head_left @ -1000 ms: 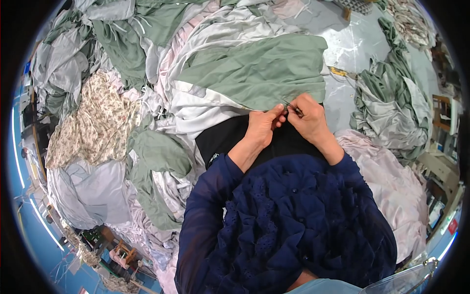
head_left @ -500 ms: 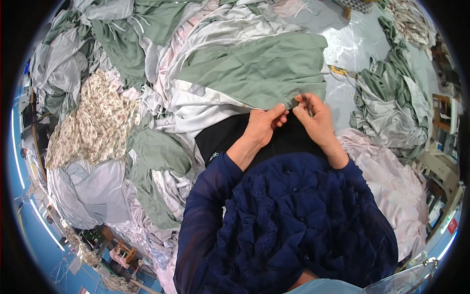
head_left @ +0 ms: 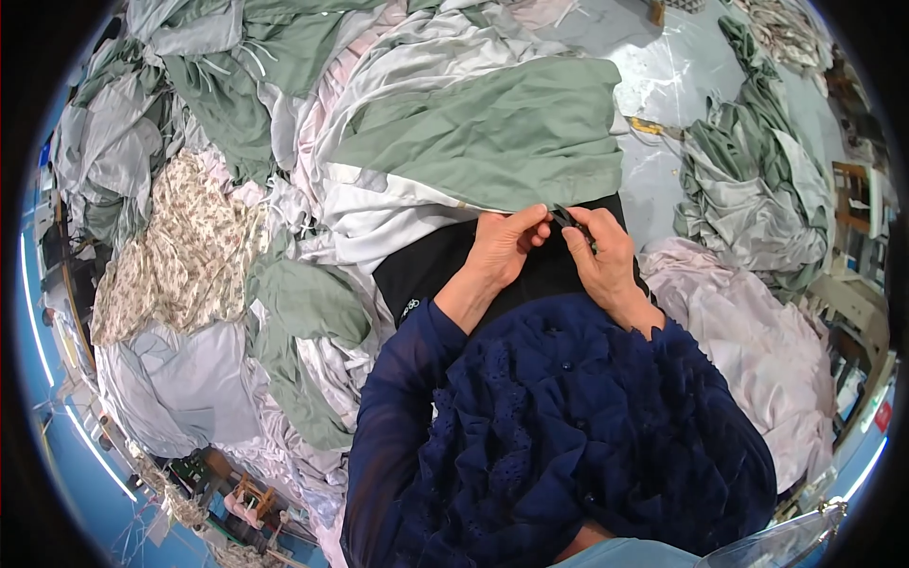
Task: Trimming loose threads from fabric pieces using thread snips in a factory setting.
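A green cloth piece (head_left: 492, 133) with a white part lies spread before me, its near edge over my black-covered lap. My left hand (head_left: 504, 248) is closed, thumb and forefinger pinching that near edge close to its right corner. Just to the right, my right hand (head_left: 603, 257) is closed round small dark thread snips (head_left: 561, 217). The blades point at the pinched edge, near the left fingertips. Whether they touch the cloth I cannot tell.
Piled cloth surrounds me: a floral heap (head_left: 185, 251) and a grey-white heap (head_left: 175, 379) on the left, pale pink cloth (head_left: 743, 350) and a green-and-white heap (head_left: 757, 189) on the right. Yellow-handled scissors (head_left: 646, 126) lie on the grey table (head_left: 653, 180).
My right hand has come down and a little left, and the dark snips now show clearly in it. My left hand keeps its pinch on the edge. The view has shifted slightly.
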Available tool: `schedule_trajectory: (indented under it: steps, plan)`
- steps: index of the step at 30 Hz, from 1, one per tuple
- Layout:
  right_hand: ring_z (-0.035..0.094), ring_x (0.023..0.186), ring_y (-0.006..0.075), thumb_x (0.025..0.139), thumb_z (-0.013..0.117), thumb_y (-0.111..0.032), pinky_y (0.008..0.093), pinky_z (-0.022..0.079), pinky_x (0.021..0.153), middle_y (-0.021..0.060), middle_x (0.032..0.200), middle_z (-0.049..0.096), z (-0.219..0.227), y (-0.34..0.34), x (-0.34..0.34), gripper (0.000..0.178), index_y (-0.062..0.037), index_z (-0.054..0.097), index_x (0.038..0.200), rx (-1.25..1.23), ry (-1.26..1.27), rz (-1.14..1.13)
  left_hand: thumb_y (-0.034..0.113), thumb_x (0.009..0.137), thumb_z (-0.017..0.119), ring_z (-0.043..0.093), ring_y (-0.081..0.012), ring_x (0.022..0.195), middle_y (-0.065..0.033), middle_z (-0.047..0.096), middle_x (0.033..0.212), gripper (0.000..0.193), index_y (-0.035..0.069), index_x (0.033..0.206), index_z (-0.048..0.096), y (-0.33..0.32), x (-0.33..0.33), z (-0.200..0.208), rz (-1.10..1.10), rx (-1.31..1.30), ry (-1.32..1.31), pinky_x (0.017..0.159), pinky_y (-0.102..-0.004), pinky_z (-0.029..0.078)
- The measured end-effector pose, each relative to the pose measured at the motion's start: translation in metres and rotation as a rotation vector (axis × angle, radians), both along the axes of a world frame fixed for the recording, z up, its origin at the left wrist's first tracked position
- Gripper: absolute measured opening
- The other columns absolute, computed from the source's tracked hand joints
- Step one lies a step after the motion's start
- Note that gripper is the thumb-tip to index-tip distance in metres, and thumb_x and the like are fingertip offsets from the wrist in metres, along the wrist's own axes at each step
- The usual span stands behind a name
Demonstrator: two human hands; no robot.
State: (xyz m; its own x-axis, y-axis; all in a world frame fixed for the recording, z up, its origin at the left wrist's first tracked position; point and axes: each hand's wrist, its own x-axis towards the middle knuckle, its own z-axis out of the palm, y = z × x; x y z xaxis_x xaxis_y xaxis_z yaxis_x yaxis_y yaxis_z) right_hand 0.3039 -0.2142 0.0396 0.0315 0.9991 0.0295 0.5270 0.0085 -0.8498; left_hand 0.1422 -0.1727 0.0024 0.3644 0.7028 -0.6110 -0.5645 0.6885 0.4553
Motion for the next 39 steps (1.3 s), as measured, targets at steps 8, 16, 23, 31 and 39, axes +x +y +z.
schedule_trajectory:
  steps: [8, 16, 23, 31, 39]
  plan:
    - [0.058, 0.064, 0.0237, 0.084, 0.067, -0.006, 0.0315, 0.045, 0.056, 0.0111, 0.081, 0.058, -0.0005, 0.0024, -0.0020, 0.021, -0.0006, 0.063, 0.104, 0.048, -0.018, 0.019, 0.006, 0.083, 0.068, 0.061, -0.0140, 0.064, -0.0062, 0.066, 0.080, 0.011, 0.003, 0.093, 0.063, -0.0003, -0.0016, -0.0003, 0.003, 0.006, -0.034, 0.054, -0.0247, 0.047]
    - [0.061, 0.069, 0.0280, 0.083, 0.067, -0.006, 0.0335, 0.048, 0.059, 0.0128, 0.083, 0.060, -0.0025, 0.0039, -0.0030, 0.022, 0.0001, 0.063, 0.104, 0.106, -0.043, 0.031, 0.005, 0.083, 0.067, 0.061, -0.0141, 0.062, -0.0064, 0.066, 0.077, 0.007, 0.001, 0.089, 0.065, -0.0009, -0.0020, -0.0014, -0.025, 0.005, -0.023, 0.053, -0.0241, 0.047]
    - [0.063, 0.071, 0.0283, 0.082, 0.067, -0.002, 0.0335, 0.050, 0.060, 0.0133, 0.084, 0.062, 0.0022, 0.0068, -0.0065, 0.022, 0.0008, 0.063, 0.103, 0.115, -0.053, 0.032, 0.005, 0.083, 0.067, 0.061, -0.0137, 0.062, -0.0065, 0.066, 0.077, 0.007, 0.001, 0.088, 0.066, -0.0029, -0.0038, -0.0042, -0.040, 0.004, -0.004, 0.053, -0.0237, 0.047]
    - [0.063, 0.070, 0.0276, 0.081, 0.068, -0.002, 0.0329, 0.050, 0.059, 0.0134, 0.084, 0.062, 0.0040, 0.0083, -0.0067, 0.022, 0.0014, 0.064, 0.103, 0.144, -0.078, 0.029, 0.003, 0.083, 0.067, 0.061, -0.0130, 0.064, -0.0056, 0.066, 0.078, 0.005, 0.001, 0.088, 0.065, -0.0024, -0.0014, -0.0013, -0.021, 0.015, -0.011, 0.056, -0.0241, 0.047]
    - [0.063, 0.068, 0.0272, 0.081, 0.068, -0.002, 0.0328, 0.050, 0.057, 0.0130, 0.082, 0.062, -0.0009, 0.0077, -0.0064, 0.020, 0.0016, 0.065, 0.101, 0.159, -0.069, 0.014, 0.004, 0.083, 0.067, 0.060, -0.0126, 0.063, -0.0063, 0.067, 0.080, 0.007, 0.001, 0.089, 0.065, -0.0029, -0.0009, -0.0025, -0.024, 0.027, -0.019, 0.055, -0.0237, 0.046]
